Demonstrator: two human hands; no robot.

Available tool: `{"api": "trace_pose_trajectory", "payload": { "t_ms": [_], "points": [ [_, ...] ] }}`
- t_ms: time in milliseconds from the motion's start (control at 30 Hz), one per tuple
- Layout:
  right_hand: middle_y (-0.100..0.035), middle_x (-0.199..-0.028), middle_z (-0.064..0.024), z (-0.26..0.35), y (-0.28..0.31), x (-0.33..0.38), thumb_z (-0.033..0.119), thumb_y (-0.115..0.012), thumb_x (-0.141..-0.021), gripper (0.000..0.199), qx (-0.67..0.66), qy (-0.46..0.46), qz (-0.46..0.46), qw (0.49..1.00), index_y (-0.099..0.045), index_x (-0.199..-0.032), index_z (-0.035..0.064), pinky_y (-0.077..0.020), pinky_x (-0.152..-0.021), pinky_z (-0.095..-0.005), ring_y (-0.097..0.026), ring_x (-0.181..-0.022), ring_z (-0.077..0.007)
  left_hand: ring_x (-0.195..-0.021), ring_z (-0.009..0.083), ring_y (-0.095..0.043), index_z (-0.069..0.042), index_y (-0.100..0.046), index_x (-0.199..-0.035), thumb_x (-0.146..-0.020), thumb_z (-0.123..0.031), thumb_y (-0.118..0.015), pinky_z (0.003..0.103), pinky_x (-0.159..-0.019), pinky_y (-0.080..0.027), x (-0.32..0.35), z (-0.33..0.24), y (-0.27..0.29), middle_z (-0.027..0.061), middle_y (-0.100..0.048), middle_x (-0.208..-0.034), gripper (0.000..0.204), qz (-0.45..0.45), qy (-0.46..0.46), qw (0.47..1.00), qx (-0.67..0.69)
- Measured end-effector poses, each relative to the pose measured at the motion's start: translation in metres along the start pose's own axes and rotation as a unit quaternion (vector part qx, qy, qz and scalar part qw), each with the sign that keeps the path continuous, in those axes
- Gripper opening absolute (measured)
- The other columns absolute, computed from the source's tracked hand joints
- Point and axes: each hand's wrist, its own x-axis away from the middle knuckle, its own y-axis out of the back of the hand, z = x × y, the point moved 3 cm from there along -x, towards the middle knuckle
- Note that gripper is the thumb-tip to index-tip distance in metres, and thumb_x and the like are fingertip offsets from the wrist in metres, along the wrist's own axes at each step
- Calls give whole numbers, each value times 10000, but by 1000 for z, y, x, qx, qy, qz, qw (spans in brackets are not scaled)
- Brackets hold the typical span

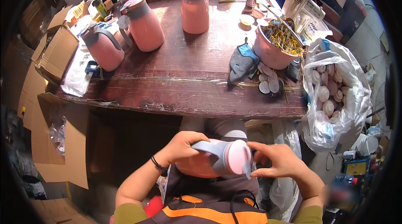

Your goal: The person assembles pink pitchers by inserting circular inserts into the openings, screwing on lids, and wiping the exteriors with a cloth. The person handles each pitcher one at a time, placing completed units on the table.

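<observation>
A pink vacuum jug (pixel 196 166) with a grey handle and collar lies tilted across my lap, its top toward the right. My left hand (pixel 181 148) is closed around its handle side, the thumb over the grey handle; some fingers are hidden. The round pink lid (pixel 239 157) sits on the jug, a grey tab at its lower edge. Around that lid, my right hand (pixel 281 160) has its index finger at the upper rim and its thumb by the tab. The other right fingers are curled and partly hidden.
On the dark red table (pixel 176 73) stand several more pink jugs (pixel 147 29). A bucket of gold strands (pixel 272 48), a grey-blue glove (pixel 243 61) and white discs (pixel 270 81) are at right. Beside the table hangs a plastic bag of lids (pixel 331 92). Cardboard boxes (pixel 63 140) flank the left.
</observation>
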Motion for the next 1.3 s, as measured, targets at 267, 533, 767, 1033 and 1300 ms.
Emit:
{"api": "trace_pose_trajectory", "payload": {
  "t_ms": [267,533,767,1033,1300],
  "points": [
    [-436,-1407,-171,24,-32,-9,386,-789,-675,772,125,324,-23,937,-491,-1369,225,-395,-994,-436,-482,-1258,-316,-818,140,-635,4,-676,-959,-706,-48,-638,270,-766,-491,-17,11,-14,70,-685,-865,261,159,2,985,69],
    [-578,-1178,-141,-26,-63,-30,467,-847,-600,819,6,195,-203,960,-514,-1214,39,-465,-906,-415,-575,-1082,-323,-799,274,-669,-39,-687,-989,-802,-273,-678,340,-717,-513,24,-38,-39,147,-687,-874,299,7,103,988,-115],
    [-499,-1324,-192,-22,-84,-28,652,-659,-750,780,-32,320,-229,919,-580,-1249,57,-402,-995,-478,-495,-1204,-386,-799,190,-674,-23,-687,-993,-787,-360,-741,302,-715,-508,10,-23,-27,132,-694,-863,398,99,103,990,2],
    [-545,-1263,-195,-35,-80,-52,515,-575,-875,640,-160,173,-212,948,-538,-1287,27,-388,-1028,-421,-511,-1199,-358,-815,278,-648,12,-602,-1110,-885,-370,-634,361,-760,-497,37,-53,-60,183,-652,-874,445,90,143,986,-11],
    [-452,-1369,-216,0,-35,-50,317,-735,-792,607,-40,112,-401,908,-535,-1286,26,-344,-1064,-423,-435,-1282,-364,-806,64,-515,-2,-625,-1023,-910,-227,-666,237,-707,-431,41,-53,-44,-3,-577,-839,255,-107,95,975,171]
  ]
}}
